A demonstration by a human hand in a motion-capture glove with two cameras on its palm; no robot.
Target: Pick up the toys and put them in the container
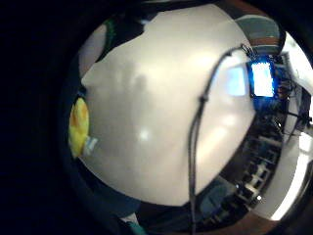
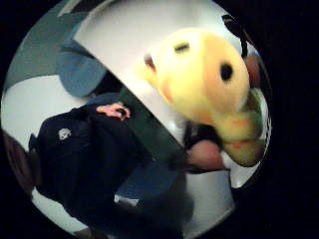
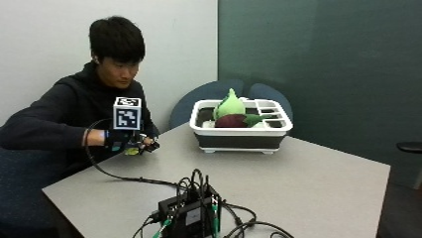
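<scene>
Room: pale wall [image 3: 59, 29] behind the seated person; beside it a dark green wall [image 3: 316, 64] takes up the rest of the background. The two meet at a vertical edge above the chairs.

Furniture: light grey worktop [image 3: 310, 183], matte, corner towards the camera. Two blue-grey chair backs [image 3: 217, 94] stand behind its far edge, side by side. Part of a dark chair [image 3: 410, 148] shows at the frame edge by the green wall.

Lighting: even, soft.

Bare table [image 3: 310, 173] lies between hand [image 3: 129, 141] and container [image 3: 240, 134].
</scene>
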